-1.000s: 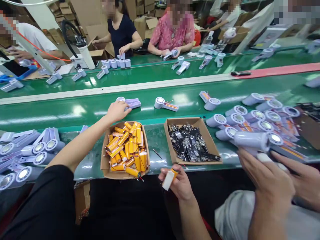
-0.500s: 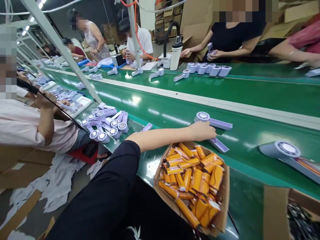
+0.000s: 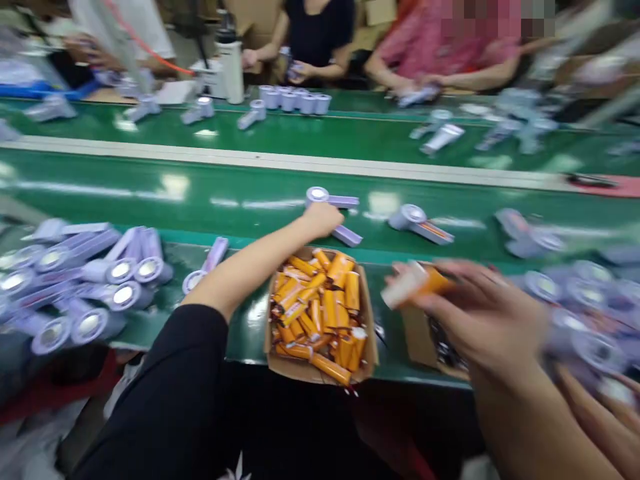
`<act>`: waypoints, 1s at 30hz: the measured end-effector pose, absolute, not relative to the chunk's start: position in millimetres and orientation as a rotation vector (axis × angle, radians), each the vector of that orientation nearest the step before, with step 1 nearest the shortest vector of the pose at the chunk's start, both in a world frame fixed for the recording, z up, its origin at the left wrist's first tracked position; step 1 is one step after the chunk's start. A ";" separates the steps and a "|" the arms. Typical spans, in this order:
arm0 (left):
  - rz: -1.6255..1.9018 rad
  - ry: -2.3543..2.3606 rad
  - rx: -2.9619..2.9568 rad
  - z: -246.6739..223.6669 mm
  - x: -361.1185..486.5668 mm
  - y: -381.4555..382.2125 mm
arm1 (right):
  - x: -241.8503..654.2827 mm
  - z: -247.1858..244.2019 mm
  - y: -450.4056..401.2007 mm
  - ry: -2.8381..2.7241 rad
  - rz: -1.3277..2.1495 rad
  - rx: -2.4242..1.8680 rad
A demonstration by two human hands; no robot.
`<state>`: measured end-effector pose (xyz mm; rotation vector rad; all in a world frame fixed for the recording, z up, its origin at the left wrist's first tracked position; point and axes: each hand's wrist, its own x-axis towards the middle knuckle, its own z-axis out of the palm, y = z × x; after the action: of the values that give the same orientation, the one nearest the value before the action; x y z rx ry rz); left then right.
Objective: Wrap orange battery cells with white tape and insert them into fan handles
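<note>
Right hand (image 3: 483, 310) pinches orange battery (image 3: 431, 283); left hand (image 3: 324, 220), grip unclear, at lilac fan housing (image 3: 317, 195) on green conveyor (image 3: 250, 177); co-workers (image 3: 320, 30) opposite.

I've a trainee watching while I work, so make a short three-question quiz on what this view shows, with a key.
1. What does the right hand hold?
2. True or false: the left hand is right at a purple fan.
3. The belt under that fan is: (a) brown, (b) green, (c) yellow.

Key:
1. An orange battery.
2. True.
3. b.
</note>
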<state>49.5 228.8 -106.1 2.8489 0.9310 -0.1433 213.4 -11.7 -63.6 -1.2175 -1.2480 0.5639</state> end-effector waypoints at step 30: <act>-0.145 1.120 2.643 -115.9 88.0 259.8 | 264.3 -124.0 152.1 -2.286 0.222 -1.981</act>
<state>88.0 259.8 -115.9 2.6425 1.1196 -0.1445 264.3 152.1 -124.0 -1.9812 -2.2862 0.2219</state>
